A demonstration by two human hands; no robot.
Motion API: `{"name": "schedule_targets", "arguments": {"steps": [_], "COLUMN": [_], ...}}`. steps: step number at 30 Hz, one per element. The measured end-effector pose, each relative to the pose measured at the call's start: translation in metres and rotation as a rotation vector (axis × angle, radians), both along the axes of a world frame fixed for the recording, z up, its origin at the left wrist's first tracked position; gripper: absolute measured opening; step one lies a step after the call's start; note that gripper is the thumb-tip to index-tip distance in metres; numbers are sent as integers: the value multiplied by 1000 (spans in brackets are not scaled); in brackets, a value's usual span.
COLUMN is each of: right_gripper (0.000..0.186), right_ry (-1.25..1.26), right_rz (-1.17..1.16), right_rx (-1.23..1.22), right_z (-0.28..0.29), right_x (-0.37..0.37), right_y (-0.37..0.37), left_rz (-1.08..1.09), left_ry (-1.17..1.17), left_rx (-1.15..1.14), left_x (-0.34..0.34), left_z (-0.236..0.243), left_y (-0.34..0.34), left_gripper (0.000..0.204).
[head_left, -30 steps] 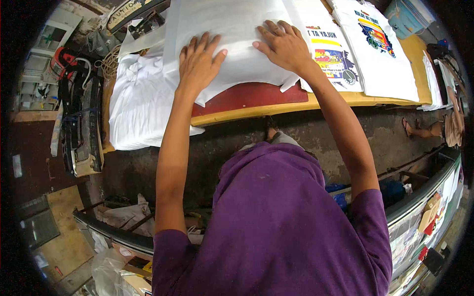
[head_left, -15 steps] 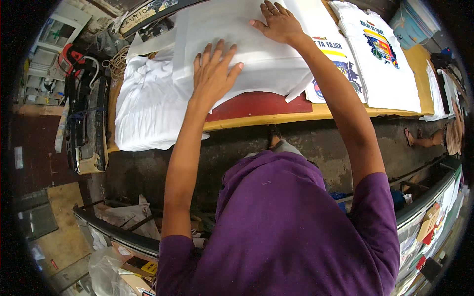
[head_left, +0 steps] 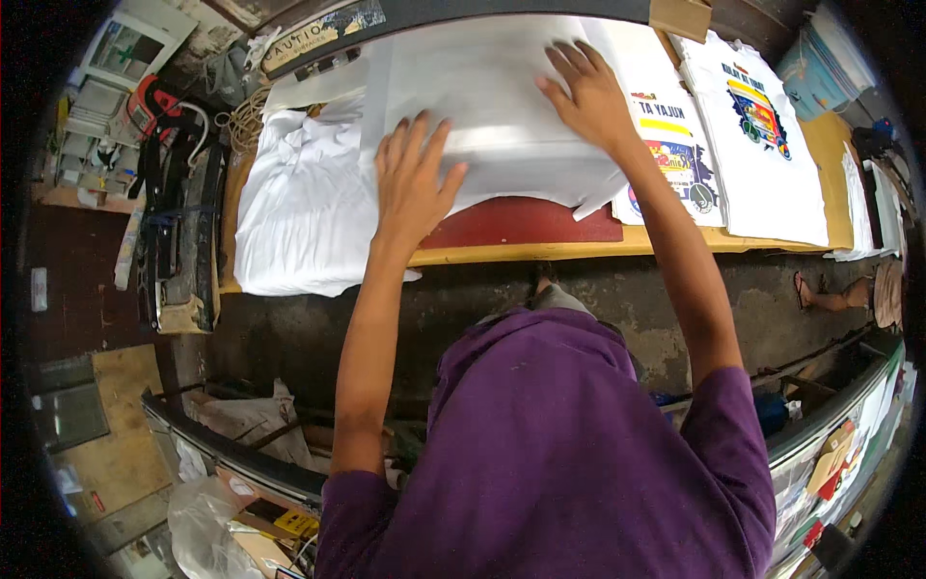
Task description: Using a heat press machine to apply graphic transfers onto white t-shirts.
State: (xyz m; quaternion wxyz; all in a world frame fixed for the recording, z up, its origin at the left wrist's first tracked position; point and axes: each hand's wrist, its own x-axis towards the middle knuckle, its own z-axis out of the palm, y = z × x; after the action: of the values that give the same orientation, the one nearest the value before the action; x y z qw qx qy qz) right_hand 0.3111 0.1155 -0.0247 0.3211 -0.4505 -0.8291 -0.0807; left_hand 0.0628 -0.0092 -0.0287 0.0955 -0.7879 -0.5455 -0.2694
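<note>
A smooth whitish sheet point(head_left: 463, 92) lies over a white cloth, apparently a shirt, on a red pad point(head_left: 526, 224). My left hand point(head_left: 413, 183) is at the sheet's left side, palm down, fingers spread and nothing held. My right hand point(head_left: 590, 104) rests toward its far right part, also flat with fingers apart and slightly blurred. A rumpled pile of white cloth point(head_left: 299, 217) lies to the left. Right of the sheet are a white shirt with mirrored-looking printing point(head_left: 670, 164) and a stack of printed white shirts point(head_left: 757, 145).
A dark bar with a caution label point(head_left: 502, 14) crosses beyond the sheet. The yellow table edge point(head_left: 675, 239) runs in front of me. A blue bucket point(head_left: 815, 68) stands far right, a black metal frame point(head_left: 178, 232) left. Behind me are railings and boxes point(head_left: 280, 521). Another person's leg point(head_left: 837, 292) shows right.
Both hands have slid nearer to me over the sheet, the right one also a little to the right. My view has shifted slightly, showing more of the dark bar.
</note>
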Motion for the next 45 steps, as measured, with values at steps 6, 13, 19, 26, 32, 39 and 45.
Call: {"name": "schedule_targets", "arguments": {"steps": [6, 13, 19, 26, 32, 39, 45], "right_gripper": [46, 50, 53, 56, 55, 55, 52], "right_ry": [29, -126, -121, -55, -25, 0, -30], "right_rz": [-66, -133, -147, -193, -179, -193, -210], "right_rx": [-6, -51, -58, -71, -85, -104, -86], "right_z": [-12, -26, -27, -31, -30, -25, -26], "right_x": [40, 44, 44, 47, 46, 46, 43], "right_y": [-98, -109, -113, -113, -113, -116, -118], "left_rz": [79, 82, 92, 99, 108, 116, 122], "left_ry": [60, 60, 62, 12, -6, -8, 23], "left_rx": [-27, -43, -43, -58, -66, -26, -54], "left_x": [-39, -40, -41, -43, -42, -43, -42], "left_z": [-11, -15, -15, -14, -13, -16, -14], "left_y": [-30, -29, -32, -28, -27, -28, -28], "left_gripper": [56, 56, 57, 59, 58, 59, 57]}}
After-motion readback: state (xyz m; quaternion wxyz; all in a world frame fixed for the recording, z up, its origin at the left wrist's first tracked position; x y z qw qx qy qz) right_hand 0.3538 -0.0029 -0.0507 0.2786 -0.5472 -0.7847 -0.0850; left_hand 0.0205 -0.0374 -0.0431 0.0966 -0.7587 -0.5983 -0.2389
